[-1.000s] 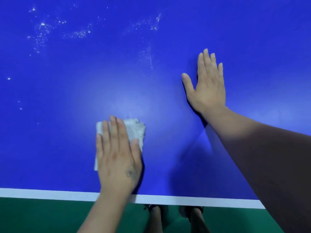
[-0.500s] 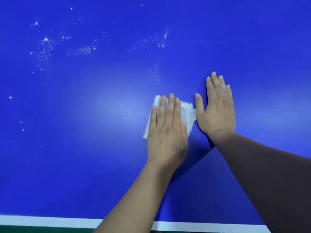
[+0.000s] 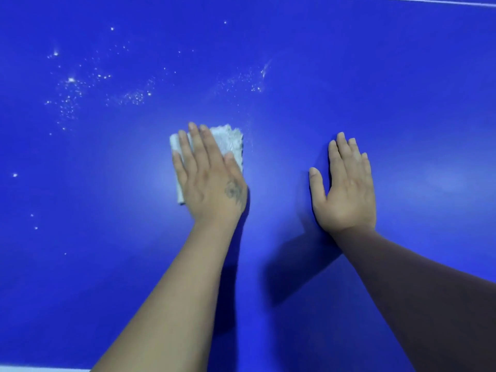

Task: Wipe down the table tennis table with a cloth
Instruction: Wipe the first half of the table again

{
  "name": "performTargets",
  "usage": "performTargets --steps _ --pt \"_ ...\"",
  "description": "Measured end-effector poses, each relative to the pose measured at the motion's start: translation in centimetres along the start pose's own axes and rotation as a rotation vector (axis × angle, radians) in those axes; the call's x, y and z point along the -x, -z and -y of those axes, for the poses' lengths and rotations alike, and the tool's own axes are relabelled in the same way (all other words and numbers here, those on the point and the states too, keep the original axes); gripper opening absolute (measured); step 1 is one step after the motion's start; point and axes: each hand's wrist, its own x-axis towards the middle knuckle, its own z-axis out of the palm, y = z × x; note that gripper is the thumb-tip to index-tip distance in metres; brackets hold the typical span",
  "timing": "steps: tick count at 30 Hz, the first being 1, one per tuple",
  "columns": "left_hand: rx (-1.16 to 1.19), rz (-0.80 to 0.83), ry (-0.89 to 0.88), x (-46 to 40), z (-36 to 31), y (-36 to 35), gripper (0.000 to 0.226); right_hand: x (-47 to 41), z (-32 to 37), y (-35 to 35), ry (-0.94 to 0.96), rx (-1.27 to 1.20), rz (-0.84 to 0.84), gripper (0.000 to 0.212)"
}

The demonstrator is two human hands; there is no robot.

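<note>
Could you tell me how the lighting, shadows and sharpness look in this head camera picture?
Head view: a soft pale glare sits on the glossy blue table tennis table around the folded white cloth; both hands, left hand and right hand, cast dark shadows to their right; the scattered white specks glint brightly; the picture is slightly soft overall, the far white line bowed.

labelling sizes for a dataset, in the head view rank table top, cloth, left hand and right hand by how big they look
1. table top
2. left hand and right hand, look alike
3. cloth, mostly hidden under the left hand
</note>
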Motion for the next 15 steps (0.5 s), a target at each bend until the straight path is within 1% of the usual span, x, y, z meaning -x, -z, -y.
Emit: performTargets --steps 2,4,7,9,10,12,15 --pt "0.02 0.001 0.004 -2.2 -2.5 -0.4 0.068 -0.1 0.0 0.1 -0.005 0.01 0.011 0.067" --pt "0.036 0.005 -0.054 -2.8 -5.2 -0.9 0.069 -0.1 0.0 0.1 -0.009 0.022 0.015 0.066" --pt "0.032 0.015 -0.263 -0.3 -7.6 -1.6 0.068 -0.2 -0.1 0.0 -0.005 0.025 0.013 0.066" --pt "0.027 0.046 -0.394 2.7 -7.4 -1.7 0.067 -0.1 -0.1 0.0 -0.002 0.019 0.014 0.065" --pt "0.02 0.057 -0.428 4.2 -6.7 -1.6 0.067 -0.1 -0.1 -0.1 -0.002 0.015 0.014 0.065" --pt "0.022 0.062 -0.429 6.5 -4.9 -1.2 0.065 -0.2 -0.2 -0.1 0.005 0.016 0.007 0.064" --pt "-0.002 0.066 -0.316 7.8 -1.1 -0.1 0.065 -0.1 -0.4 -0.2 0.005 0.032 0.001 0.064"
